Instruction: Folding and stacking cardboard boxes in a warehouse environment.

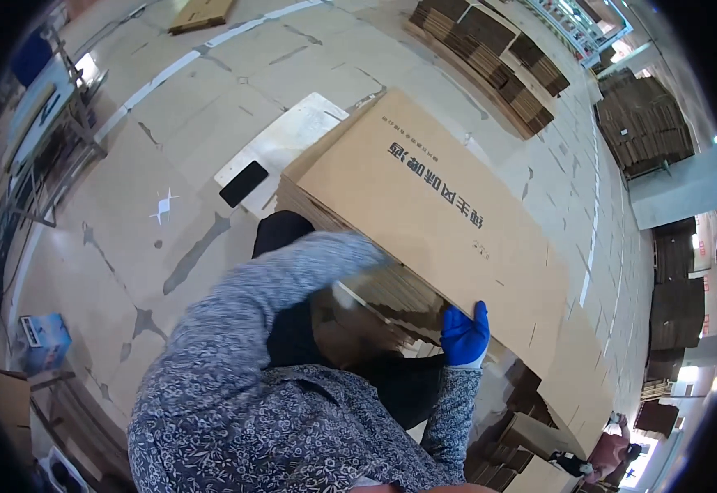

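A stack of flattened cardboard boxes point(424, 189), brown with dark print on the top sheet, lies tilted across the middle in front of me. My right hand point(465, 335), in a blue glove, grips the near edge of the stack, its thumb up against the top sheet and its fingers curled at the edge. My left forearm, in a grey patterned sleeve point(317, 255) blurred by motion, reaches to the stack's near left edge. My left hand is hidden there. A black phone point(243, 183) lies on a white board point(293, 135) beyond the stack's left end.
More piles of flattened cardboard point(490, 53) stand on the floor at the far right and along the right wall point(646, 123). A metal-legged table point(46, 123) is at left, with a blue box point(45, 341) nearer. Another person point(609, 452) is at lower right.
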Demonstrator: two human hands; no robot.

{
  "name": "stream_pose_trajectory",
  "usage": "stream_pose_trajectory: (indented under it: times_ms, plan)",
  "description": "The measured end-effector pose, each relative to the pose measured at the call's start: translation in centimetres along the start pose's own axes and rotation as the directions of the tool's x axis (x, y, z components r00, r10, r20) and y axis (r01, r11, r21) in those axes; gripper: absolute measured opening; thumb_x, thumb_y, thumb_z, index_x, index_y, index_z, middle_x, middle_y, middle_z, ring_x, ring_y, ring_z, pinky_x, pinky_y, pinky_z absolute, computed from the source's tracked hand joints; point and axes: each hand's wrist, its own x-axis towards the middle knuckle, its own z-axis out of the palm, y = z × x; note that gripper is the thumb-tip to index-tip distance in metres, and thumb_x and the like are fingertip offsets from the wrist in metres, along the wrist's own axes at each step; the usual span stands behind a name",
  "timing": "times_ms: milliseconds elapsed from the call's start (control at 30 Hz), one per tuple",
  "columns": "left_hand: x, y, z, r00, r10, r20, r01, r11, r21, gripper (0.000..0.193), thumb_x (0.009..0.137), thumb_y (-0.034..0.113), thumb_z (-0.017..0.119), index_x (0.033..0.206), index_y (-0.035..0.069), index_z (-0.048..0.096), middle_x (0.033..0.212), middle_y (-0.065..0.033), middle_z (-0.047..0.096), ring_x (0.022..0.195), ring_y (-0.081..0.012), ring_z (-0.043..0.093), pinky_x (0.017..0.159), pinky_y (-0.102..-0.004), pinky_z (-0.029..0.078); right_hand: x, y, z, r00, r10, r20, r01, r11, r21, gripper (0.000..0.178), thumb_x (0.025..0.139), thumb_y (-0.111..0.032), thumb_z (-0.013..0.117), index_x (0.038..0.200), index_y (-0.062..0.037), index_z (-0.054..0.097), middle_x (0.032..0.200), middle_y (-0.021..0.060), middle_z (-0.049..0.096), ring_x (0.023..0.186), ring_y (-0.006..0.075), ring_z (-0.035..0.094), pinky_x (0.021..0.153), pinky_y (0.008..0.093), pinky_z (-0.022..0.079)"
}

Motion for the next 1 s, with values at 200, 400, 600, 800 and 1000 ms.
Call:
stream_pose_trajectory:
  times_ms: [200, 400, 600, 800, 1000]
  plan:
    - [4.6, -8.9, -11.4, 0.892, -0.401, 0.209, 0.243, 0.815, 0.526, 0.065, 0.093, 0.05, 0.05, 0.141, 0.008, 0.04, 0.128, -0.0148, 0.059, 0.117, -0.0318, 0.057, 0.096, -0.043, 0.047, 1.1, 2.2, -0.9, 0.959, 0.106, -0.262, -0.167, 0.961, -0.221, 0.042, 0.097, -0.041, 0.056, 0.126, -0.0106, 0.056, 0.117, 0.0123, 0.066, 0.095, 0.0249, 0.067, 0.077, 0.0366, 0.057]
    - [7.4, -4.0, -10.4, 0.7, -0.517, 0.492, 0.399, 0.855, 0.331, 0.072, 0.091, 0.06, 0.05, 0.136, 0.005, 0.044, 0.113, -0.0197, 0.067, 0.11, -0.0319, 0.063, 0.094, -0.0438, 0.047, 1.0, 1.9, -1.8, 0.942, 0.267, -0.202, -0.324, 0.882, -0.342, 0.059, 0.093, -0.057, 0.052, 0.123, -0.0058, 0.058, 0.103, 0.0126, 0.069, 0.087, 0.0244, 0.067, 0.072, 0.0362, 0.056]
    - [6.9, -4.8, -10.6, 0.639, -0.566, 0.52, 0.443, 0.824, 0.352, 0.071, 0.09, 0.06, 0.05, 0.136, 0.006, 0.045, 0.117, -0.0196, 0.065, 0.109, -0.0331, 0.063, 0.096, -0.0444, 0.046, 0.2, 3.7, -0.2, 0.817, 0.512, -0.266, -0.577, 0.745, -0.334, 0.07, 0.089, -0.067, 0.05, 0.121, -0.004, 0.059, 0.095, 0.0083, 0.068, 0.075, 0.0215, 0.065, 0.061, 0.0325, 0.053]
    - [7.8, -4.2, -9.9, 0.723, -0.54, 0.431, 0.4, 0.836, 0.375, 0.064, 0.09, 0.06, 0.051, 0.125, 0.006, 0.053, 0.116, -0.0185, 0.066, 0.109, -0.0335, 0.063, 0.094, -0.0444, 0.047, 2.2, 3.6, -2.7, 0.806, 0.565, -0.178, -0.591, 0.753, -0.289, 0.074, 0.088, -0.069, 0.05, 0.121, -0.0043, 0.058, 0.098, 0.0111, 0.068, 0.078, 0.0225, 0.065, 0.066, 0.0341, 0.054]
    - [8.2, -0.9, -6.3, 0.983, -0.087, 0.164, 0.012, 0.912, 0.41, 0.062, 0.087, 0.046, 0.063, 0.138, 0.014, 0.049, 0.145, -0.0195, 0.043, 0.135, -0.0409, 0.036, 0.105, -0.0554, 0.033, 2.6, 4.3, -0.8, 0.807, 0.517, -0.285, -0.584, 0.772, -0.252, 0.077, 0.087, -0.072, 0.049, 0.12, -0.0028, 0.057, 0.099, 0.014, 0.068, 0.077, 0.0252, 0.066, 0.071, 0.0382, 0.055]
